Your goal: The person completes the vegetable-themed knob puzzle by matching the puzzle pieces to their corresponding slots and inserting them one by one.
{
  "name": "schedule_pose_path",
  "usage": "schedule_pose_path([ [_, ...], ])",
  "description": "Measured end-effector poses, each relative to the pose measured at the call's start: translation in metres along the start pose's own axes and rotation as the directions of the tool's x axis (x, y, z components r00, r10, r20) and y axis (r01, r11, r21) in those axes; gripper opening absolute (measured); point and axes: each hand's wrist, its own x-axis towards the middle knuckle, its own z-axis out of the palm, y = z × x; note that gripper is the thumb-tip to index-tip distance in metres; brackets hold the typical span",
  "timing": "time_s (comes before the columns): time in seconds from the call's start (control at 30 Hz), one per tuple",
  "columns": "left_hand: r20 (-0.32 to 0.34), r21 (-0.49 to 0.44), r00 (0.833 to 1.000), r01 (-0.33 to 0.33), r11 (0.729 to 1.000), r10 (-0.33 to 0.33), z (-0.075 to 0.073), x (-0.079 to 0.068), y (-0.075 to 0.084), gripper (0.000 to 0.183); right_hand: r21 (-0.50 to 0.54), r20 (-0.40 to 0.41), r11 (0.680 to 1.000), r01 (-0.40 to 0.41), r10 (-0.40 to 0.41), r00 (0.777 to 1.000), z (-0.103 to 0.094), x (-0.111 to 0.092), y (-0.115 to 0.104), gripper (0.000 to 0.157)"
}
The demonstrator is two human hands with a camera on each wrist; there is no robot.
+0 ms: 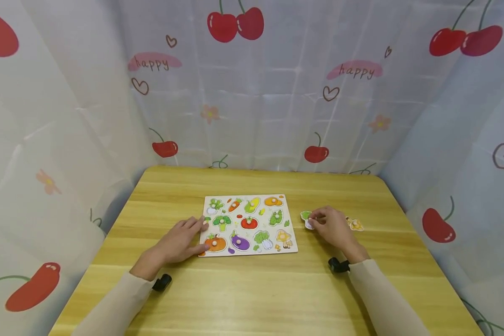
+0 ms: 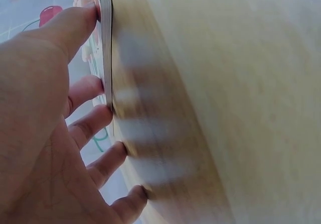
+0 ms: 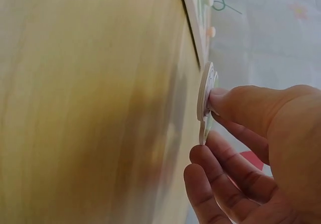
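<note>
A wooden vegetable puzzle board (image 1: 260,212) lies flat on the table. My left hand (image 1: 179,241) rests at its left edge, thumb and fingertips touching the board and tabletop. My right hand (image 1: 331,227), right of the board, pinches a green-and-white cabbage puzzle piece (image 1: 305,215) between thumb and fingers. In the right wrist view that cabbage piece (image 3: 204,96) is held on edge above the wood, its face mostly hidden. Just beyond the right hand lies a yellow mushroom puzzle piece (image 1: 355,224), partly covered by the hand.
Knobbed pieces such as an eggplant (image 1: 240,241), a tomato (image 1: 249,223) and a broccoli (image 1: 222,222) sit in the board. The cabbage picture (image 1: 262,239) and mushroom picture (image 1: 283,237) show no knob. Cherry-print curtains (image 1: 269,116) enclose the wooden table (image 1: 252,289).
</note>
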Motion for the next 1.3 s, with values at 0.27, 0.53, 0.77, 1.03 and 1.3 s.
schedule_pose_path([
  [0.27, -0.004, 0.007, 1.0, 0.003, 1.0, -0.002, -0.004, 0.004, 0.0, 0.088, 0.015, -0.012, 0.999, 0.042, -0.042, 0.999, -0.003, 0.0, -0.011, 0.008],
  [0.53, 0.01, 0.003, 1.0, 0.008, 1.0, -0.008, -0.005, 0.002, 0.001, 0.089, -0.01, 0.005, 0.997, 0.072, -0.072, 0.997, 0.002, -0.003, -0.026, 0.006],
  [0.77, 0.007, 0.007, 1.0, 0.011, 1.0, -0.011, -0.004, 0.001, 0.001, 0.09, -0.001, 0.039, 0.996, 0.093, -0.092, 0.995, 0.006, -0.005, -0.039, 0.006],
  [1.03, 0.009, 0.003, 1.0, 0.003, 1.0, -0.003, -0.004, 0.0, 0.001, 0.088, -0.002, 0.057, 0.989, 0.145, -0.145, 0.988, 0.013, -0.008, -0.049, 0.008],
  [1.3, 0.003, -0.001, 1.0, 0.0, 1.0, 0.0, -0.002, 0.0, 0.001, 0.085, 0.004, 0.087, 0.986, 0.168, -0.168, 0.982, 0.018, -0.009, -0.059, 0.007],
])
